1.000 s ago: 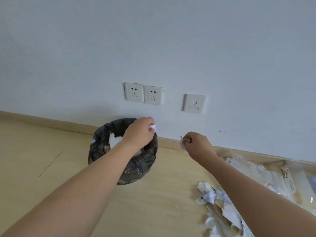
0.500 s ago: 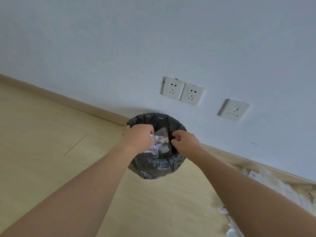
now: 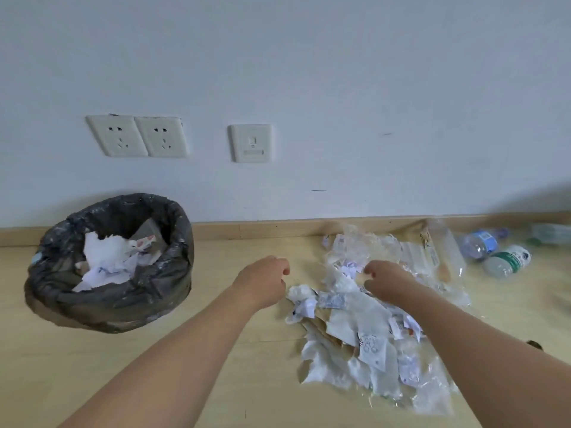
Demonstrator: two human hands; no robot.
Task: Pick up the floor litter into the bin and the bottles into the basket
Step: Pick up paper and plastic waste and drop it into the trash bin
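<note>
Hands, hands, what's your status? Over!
Left hand loosely curled, empty, over floor. Right hand empty, over the litter pile. Bin holds paper. Bottles on floor. Nothing blocking.

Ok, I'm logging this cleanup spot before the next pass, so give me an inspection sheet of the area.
Surface: wooden floor, litter spread at right.
Job's things: bin with black liner, holding paper; litter pile of paper and plastic; bottles lying by the skirting. Basket not in view.
Clutter: nothing seen beyond the litter.
Hands: left hand and right hand loosely curled over the pile, holding nothing.
Cables: nothing seen.
Surroundings: white wall, two sockets, one switch.
</note>
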